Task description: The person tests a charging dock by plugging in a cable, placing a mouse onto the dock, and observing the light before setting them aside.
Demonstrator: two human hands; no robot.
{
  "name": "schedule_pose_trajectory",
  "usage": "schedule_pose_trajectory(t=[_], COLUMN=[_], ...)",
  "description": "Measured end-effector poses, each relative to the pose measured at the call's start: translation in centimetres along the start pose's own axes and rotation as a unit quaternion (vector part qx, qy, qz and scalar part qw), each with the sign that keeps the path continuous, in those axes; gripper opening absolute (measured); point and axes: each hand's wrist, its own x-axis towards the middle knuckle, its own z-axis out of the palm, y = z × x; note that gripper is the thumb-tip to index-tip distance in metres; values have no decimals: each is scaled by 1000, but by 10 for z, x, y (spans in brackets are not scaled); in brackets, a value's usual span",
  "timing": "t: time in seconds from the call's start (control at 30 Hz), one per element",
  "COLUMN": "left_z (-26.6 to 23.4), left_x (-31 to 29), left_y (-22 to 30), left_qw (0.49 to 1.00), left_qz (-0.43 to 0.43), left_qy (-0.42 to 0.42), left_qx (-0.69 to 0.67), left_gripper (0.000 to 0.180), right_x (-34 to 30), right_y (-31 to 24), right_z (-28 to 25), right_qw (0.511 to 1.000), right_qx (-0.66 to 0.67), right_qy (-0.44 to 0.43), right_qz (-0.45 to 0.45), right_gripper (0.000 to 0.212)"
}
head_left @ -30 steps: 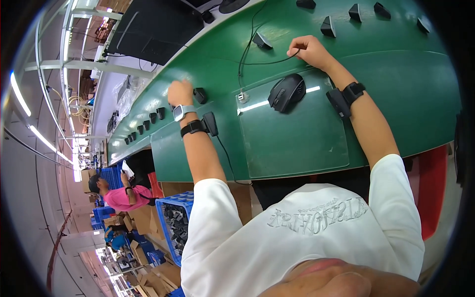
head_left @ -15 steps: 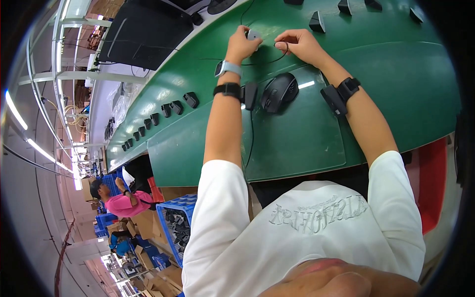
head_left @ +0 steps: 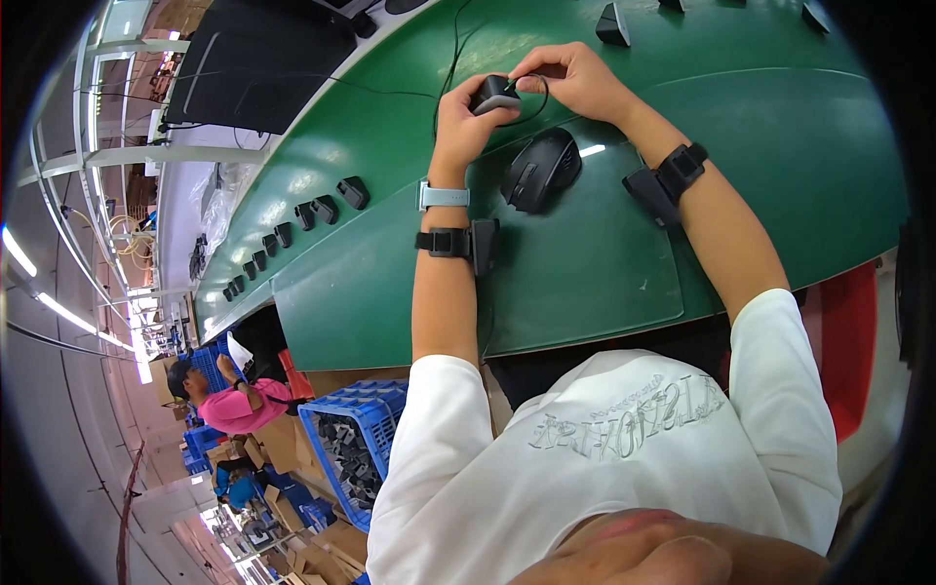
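A small black device with a grey face (head_left: 495, 96) sits in my left hand (head_left: 464, 125), whose fingers and thumb wrap round it. My right hand (head_left: 583, 82) pinches a thin black cable (head_left: 544, 101) close to its end, right at the device. Whether the plug is inside the device or only touching it, I cannot tell. Nearer to me, between my forearms, a black computer mouse (head_left: 542, 170) lies on the green mat (head_left: 595, 263).
Several similar black devices (head_left: 353, 192) stand in a row at the left, with others (head_left: 613, 25) at the far right. A black monitor (head_left: 261, 63) is at the far left. Below the table, a blue crate (head_left: 327, 463) holds many parts. A person in pink (head_left: 244, 408) is beyond it.
My left hand has turned, bringing the device upright and nearer my right hand. The right hand has moved left, carrying the cable's end to the device. The head view has shifted slightly.
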Motion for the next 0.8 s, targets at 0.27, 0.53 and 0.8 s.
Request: schedule_pose_trajectory(t=[0.27, 0.53, 0.8], left_z=[-1, 7, 1], left_x=[-1, 0, -1], left_y=[-12, -13, -20], left_qw=[999, 995, 986], left_qz=[-5, 42, 88], left_qy=[36, 73, 97], left_qx=[33, 52, 105], left_gripper=[45, 41, 49], right_x=[-4, -3, -1], right_y=[-6, -6, 0], right_z=[8, 14, 16], right_qw=[994, 987, 982], right_qx=[-114, -157, -180], right_qy=[-4, 1, -1], right_qz=[2, -29, -60], right_gripper=[16, 17, 20])
